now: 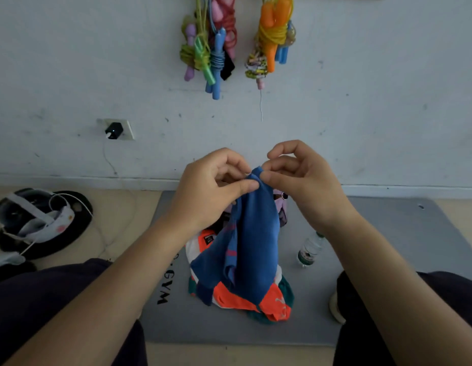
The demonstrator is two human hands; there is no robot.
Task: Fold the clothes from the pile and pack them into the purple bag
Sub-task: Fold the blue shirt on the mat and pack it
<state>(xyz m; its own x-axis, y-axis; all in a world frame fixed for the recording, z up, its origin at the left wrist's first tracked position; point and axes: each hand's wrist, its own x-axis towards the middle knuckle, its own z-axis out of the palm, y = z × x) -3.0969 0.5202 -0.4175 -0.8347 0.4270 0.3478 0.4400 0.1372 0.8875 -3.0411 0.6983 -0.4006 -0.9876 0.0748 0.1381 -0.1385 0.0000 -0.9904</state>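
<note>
Left hand (213, 186) & right hand (298, 178): both pinch top edge of blue garment (250, 241), held up over clothes pile (258, 302) on grey mat (387, 260). Fabric prob. light, limp, drapes freely; best held at corners/hem. Purple bag (281, 207) mostly hidden behind garment.

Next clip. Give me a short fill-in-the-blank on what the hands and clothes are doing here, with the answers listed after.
1. Both the left hand and the right hand pinch the top edge of a ____ garment.
2. The garment hangs over the clothes pile, which lies on a grey ____.
3. A plastic ____ lies on the mat to the right of the pile.

Answers: blue; mat; bottle
</note>
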